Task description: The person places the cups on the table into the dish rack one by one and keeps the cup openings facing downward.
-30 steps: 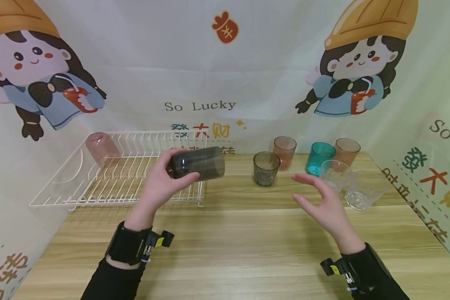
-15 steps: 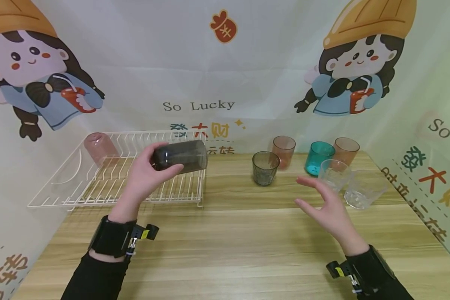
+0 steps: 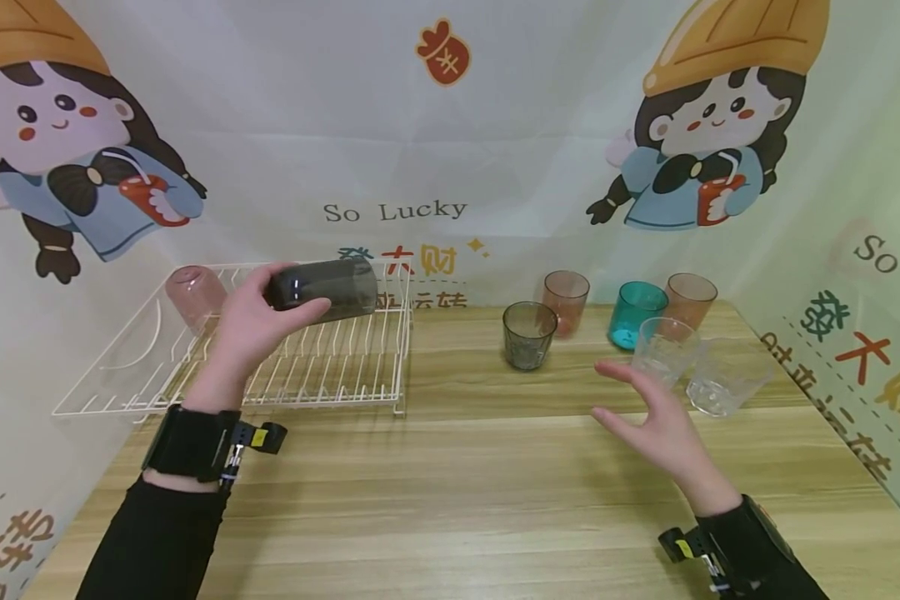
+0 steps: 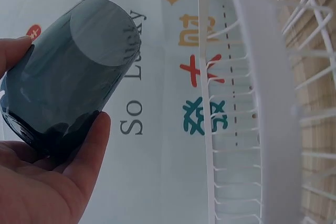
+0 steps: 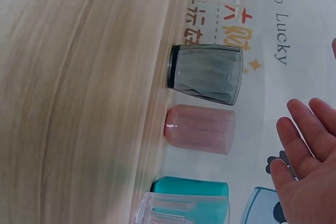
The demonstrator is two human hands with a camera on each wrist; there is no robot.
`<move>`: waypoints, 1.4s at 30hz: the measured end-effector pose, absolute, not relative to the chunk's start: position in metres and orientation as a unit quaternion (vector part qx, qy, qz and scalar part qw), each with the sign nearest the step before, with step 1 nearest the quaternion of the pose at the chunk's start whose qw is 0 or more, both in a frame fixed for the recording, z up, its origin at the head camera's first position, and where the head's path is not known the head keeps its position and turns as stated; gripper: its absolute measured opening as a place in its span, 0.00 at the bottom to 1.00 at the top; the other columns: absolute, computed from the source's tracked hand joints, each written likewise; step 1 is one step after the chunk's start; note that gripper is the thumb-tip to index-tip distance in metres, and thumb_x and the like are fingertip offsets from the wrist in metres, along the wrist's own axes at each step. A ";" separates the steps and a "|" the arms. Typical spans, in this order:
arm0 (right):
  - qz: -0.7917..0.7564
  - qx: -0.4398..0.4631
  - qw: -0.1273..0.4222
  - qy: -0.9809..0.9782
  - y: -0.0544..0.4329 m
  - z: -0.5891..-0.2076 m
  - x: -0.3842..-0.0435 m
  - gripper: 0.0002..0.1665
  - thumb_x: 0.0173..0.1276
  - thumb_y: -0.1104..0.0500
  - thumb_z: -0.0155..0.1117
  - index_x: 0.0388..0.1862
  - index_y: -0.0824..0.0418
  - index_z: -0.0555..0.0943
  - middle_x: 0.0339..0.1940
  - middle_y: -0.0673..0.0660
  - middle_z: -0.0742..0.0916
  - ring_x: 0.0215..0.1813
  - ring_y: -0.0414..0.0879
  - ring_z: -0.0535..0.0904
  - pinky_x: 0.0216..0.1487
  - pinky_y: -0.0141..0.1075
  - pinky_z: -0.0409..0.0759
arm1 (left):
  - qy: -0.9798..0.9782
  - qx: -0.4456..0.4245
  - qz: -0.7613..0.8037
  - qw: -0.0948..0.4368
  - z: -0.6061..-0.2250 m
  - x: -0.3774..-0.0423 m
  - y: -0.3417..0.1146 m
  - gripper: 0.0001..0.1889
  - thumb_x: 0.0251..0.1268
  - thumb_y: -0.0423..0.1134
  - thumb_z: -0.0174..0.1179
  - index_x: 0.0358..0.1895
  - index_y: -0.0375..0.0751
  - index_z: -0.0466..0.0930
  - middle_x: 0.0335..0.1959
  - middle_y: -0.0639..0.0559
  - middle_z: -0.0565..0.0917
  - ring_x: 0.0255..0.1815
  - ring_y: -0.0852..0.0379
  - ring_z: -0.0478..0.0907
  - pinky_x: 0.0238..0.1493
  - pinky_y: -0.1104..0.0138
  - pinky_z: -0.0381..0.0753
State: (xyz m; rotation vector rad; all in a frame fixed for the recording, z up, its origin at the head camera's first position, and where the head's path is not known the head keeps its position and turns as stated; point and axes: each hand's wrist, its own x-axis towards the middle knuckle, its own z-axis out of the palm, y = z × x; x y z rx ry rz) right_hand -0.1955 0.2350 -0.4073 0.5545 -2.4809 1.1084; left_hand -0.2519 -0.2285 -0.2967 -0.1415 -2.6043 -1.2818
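Note:
My left hand (image 3: 251, 329) grips a dark grey see-through cup (image 3: 330, 290) near its base, the cup lying on its side in the air above the white wire dish rack (image 3: 399, 367). The left wrist view shows thumb and fingers around the grey cup (image 4: 79, 72), its mouth pointing away from the palm. A pink cup (image 3: 193, 296) leans upside down in the rack's left end. Over the table's right part, my right hand (image 3: 656, 429) holds nothing, thumb and fingers spread apart. It is nearest to two clear glasses, one of them a clear glass (image 3: 720, 387) partly tilted-looking.
Right of the rack stand a short grey glass (image 3: 529, 337), a pink cup (image 3: 567, 300), a teal cup (image 3: 636, 317) and another pinkish cup (image 3: 692, 300). A second clear glass (image 3: 663, 350) overlaps them. A printed cloth (image 3: 525, 167) hangs behind the wooden table (image 3: 465, 500).
My left hand has carried the grey cup leftward and up, from the rack's right edge to above its middle. The right hand has barely shifted.

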 end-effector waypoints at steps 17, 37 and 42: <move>0.375 0.199 0.174 -0.889 0.243 -0.418 -0.193 0.33 0.60 0.65 0.73 0.64 0.69 0.74 0.62 0.68 0.81 0.64 0.65 0.74 0.64 0.61 0.69 | -0.908 -0.012 -0.404 0.113 -0.279 -0.275 -0.254 0.45 0.62 0.56 0.67 0.73 0.32 0.59 0.64 0.32 0.69 0.58 0.40 0.71 0.54 0.53 0.76; 0.365 0.188 0.168 -0.896 0.252 -0.423 -0.191 0.33 0.61 0.65 0.73 0.65 0.69 0.74 0.62 0.69 0.81 0.64 0.66 0.73 0.63 0.63 0.69 | -0.924 0.045 -0.359 0.122 -0.280 -0.302 -0.284 0.47 0.61 0.60 0.65 0.71 0.28 0.59 0.63 0.30 0.69 0.60 0.34 0.69 0.59 0.41 0.63; 0.367 0.185 0.167 -0.896 0.253 -0.423 -0.190 0.33 0.61 0.65 0.73 0.64 0.70 0.74 0.61 0.70 0.81 0.64 0.67 0.74 0.63 0.63 0.69 | -0.936 0.058 -0.328 0.115 -0.284 -0.309 -0.291 0.48 0.61 0.63 0.64 0.71 0.28 0.58 0.63 0.28 0.70 0.60 0.31 0.68 0.60 0.36 0.58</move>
